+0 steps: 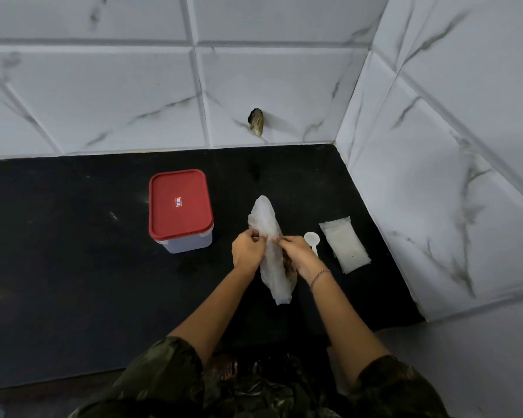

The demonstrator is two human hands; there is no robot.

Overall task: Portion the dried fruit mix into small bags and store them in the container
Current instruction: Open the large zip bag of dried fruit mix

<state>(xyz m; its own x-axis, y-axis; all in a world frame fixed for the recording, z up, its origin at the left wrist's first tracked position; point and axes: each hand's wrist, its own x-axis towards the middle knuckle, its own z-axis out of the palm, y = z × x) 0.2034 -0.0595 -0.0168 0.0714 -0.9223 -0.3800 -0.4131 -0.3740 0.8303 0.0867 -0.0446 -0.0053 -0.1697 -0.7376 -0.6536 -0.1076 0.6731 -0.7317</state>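
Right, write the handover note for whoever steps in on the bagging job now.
Left hand and right hand: both pinch the big translucent plastic bag at mid-height, apparently working it open; dark contents show low in it.
White plastic spoon lies right of the bag, the stack of small empty bags beyond it.
Red-lidded container stands left, lid on.
Done: no filled small bag is visible.
Left: open the bag, scoop portions, close them, store them in the container.

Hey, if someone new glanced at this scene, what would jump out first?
Probably the red lid of the clear container, closed, at left on the black counter. Next, the left hand and right hand pinching a white plastic bag at centre, with a white scoop and stacked small bags to its right.
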